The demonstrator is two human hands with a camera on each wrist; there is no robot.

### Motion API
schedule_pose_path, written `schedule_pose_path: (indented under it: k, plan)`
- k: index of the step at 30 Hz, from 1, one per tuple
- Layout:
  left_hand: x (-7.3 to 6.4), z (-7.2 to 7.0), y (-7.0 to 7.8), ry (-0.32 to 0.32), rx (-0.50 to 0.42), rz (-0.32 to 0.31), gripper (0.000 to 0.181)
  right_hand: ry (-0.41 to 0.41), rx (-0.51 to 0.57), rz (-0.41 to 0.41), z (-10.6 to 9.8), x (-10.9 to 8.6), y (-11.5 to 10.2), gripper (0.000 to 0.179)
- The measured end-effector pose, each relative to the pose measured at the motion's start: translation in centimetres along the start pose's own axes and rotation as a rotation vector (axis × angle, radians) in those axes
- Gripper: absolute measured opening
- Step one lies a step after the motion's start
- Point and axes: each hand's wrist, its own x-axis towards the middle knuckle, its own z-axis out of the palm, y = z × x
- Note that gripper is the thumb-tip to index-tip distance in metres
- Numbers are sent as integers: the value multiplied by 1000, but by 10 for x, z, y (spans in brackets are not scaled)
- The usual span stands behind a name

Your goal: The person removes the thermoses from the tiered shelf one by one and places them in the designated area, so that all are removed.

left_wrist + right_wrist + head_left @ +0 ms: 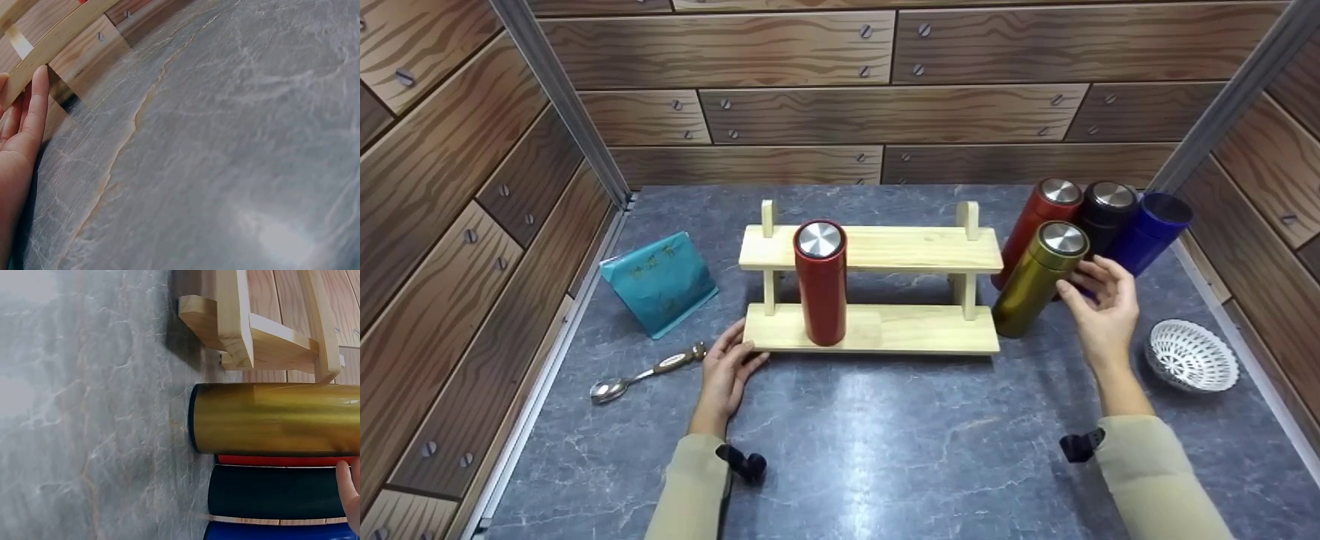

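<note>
tabletop (885,435): grey marble | wooden rack (877,247): two tiers, centre, red flask (820,281) upright on lower tier | gold flask (1033,277): on the tabletop just right of the rack, in front of three other flasks | right hand (1102,304): fingers loosely curved, touching gold flask near its top | left hand (727,367): flat, fingers straight, against rack's lower left corner | spoon (641,373): left of it

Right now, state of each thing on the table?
Red flask on rack: upright, capped, lower shelf.
Gold flask: upright, capped, right hand touching it.
Red, black flasks behind: upright, capped.
Blue flask: upright, cap unclear.
Rack: upright, left hand at its corner.
Basket: empty.
</note>
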Motion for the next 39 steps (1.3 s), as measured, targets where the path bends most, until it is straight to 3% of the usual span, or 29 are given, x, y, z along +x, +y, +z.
schedule_pose_path:
  k: [11,22,31,39]
  plan:
    - [0,1,0,5,19,7,52,-47,-4,-23,-9,-11,-4,47]
    - [-1,0,0,-4,17,5,53,-90,53,-27,-4,-24,-6,46]
    - [0,-2,0,-3,12,5,53,-99,125,-30,10,-32,-14,46]
    - [1,-1,-2,-13,15,3,54,-131,114,-24,24,-38,-21,46]
